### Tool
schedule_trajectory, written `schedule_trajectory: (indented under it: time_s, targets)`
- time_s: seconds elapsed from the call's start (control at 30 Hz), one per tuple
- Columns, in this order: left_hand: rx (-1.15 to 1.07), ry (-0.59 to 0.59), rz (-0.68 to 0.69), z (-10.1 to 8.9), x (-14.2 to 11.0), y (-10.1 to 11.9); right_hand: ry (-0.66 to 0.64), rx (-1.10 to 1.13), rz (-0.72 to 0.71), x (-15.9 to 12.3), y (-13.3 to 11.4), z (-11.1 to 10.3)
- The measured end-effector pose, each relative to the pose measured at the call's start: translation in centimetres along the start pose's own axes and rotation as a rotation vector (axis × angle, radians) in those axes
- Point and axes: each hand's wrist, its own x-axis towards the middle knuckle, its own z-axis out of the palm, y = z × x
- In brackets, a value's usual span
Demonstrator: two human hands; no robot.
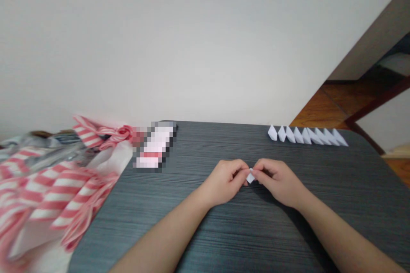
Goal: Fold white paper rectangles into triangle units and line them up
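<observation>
While held up between the left hand [222, 183] and the right hand [279, 181], a small folded white paper piece [250, 176] at lower centre of the frame, only a pale corner showing past the fingertips [258, 170]. Both hands together, fingers clamped on the paper from either side, just above the dark grey wood-grain table [224, 239]. Exact placing of each finger hidden, and the paper's inner folds out of sight.

Main risk at the hands: too light a pinch on so tiny a piece, and with it a slip and a drop onto the table. Opposite risk: too hard a pinch, hence a crushed crease or a bent corner.

At upper right of the frame, along the far table edge: a row of folded white paper units [307, 135], each leaning close against the next, well apart from the hands. Risk there: one careless knock from a wrist or forearm, the lean then carrying the push down the line and toppling the whole row like dominoes.

At the left of the frame: a mosaic-blurred object [155, 147], its kind impossible to tell, and beside it a pink-and-white striped plastic bag [54, 192] spilling over the table's left corner. Further risk: a dropped piece skittering that way and lost among the bag's folds.
</observation>
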Motion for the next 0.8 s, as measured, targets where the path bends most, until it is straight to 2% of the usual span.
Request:
schedule_trajectory:
  time_s: [0.37, 0.6, 0.8]
  targets:
    - [0.033, 0.010, 0.003, -0.2, -0.1, 0.1, -0.017, -0.042, 0.004, 0.0, -0.4, 0.2]
    - [0.016, 0.012, 0.014, -0.2, 0.0, 0.5, -0.029, 0.015, 0.015, 0.0, -0.4, 0.2]
    - [-0.041, 0.123, -0.032, -0.2, 0.0, 0.3, 0.022, 0.113, 0.012, 0.0, 0.5, 0.3]
